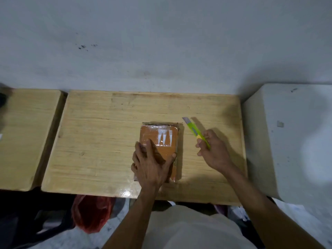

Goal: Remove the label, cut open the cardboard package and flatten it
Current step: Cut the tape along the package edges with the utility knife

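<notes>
A small brown cardboard package (166, 139), wrapped in clear tape, lies flat on the wooden table (100, 141). White remnants of a label (165, 138) show on its top face. My left hand (152, 162) lies spread over the near half of the package, fingers straight, thumb at its right edge. My right hand (213, 150) holds a green and yellow utility knife (196, 133) to the right of the package. The blade is out and points away and to the left, above the table near the package's far right corner.
A second wooden table (27, 137) stands at the left, with a narrow gap between. A grey concrete block (291, 137) borders the right edge. A grey wall rises behind. A red plastic bag (91, 212) lies on the floor under the near edge.
</notes>
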`<state>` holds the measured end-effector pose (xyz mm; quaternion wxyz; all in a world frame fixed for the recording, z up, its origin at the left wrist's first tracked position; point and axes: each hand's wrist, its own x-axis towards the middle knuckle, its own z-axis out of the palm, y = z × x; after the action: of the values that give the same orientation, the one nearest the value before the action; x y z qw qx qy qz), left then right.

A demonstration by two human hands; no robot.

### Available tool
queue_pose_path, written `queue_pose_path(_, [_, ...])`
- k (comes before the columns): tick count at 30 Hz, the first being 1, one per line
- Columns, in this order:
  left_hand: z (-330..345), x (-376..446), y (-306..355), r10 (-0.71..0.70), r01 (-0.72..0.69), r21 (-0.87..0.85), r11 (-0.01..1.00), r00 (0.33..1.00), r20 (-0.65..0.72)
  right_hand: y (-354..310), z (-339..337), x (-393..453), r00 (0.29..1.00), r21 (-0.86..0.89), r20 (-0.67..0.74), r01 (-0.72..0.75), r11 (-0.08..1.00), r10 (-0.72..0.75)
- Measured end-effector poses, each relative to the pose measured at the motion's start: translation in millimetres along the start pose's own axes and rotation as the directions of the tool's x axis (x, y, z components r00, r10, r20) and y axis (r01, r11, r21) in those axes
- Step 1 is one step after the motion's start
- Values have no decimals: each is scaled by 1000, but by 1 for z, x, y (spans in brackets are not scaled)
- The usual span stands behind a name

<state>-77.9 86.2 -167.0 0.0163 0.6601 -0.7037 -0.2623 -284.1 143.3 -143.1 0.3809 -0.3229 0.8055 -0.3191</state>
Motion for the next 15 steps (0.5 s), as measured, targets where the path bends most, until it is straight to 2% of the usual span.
queue_pose_path(5, [-12,13,-8,79,-77,-29,997,994,70,-7,50,-41,980,278,-109,-131,952,166])
queue_pose_path(9, [-31,38,-13,235,-234,-24,972,967,95,-10,81,-71,945,284,-195,-204,937,264])
queue_pose_path(12, [-46,65,-13,422,-435,83,896,896,137,-17,108,-98,906,306,-333,-157,939,260])
queue_pose_path(15, [-52,92,-5,545,-607,199,769,786,291,-24,139,-116,841,382,-430,-161,910,329])
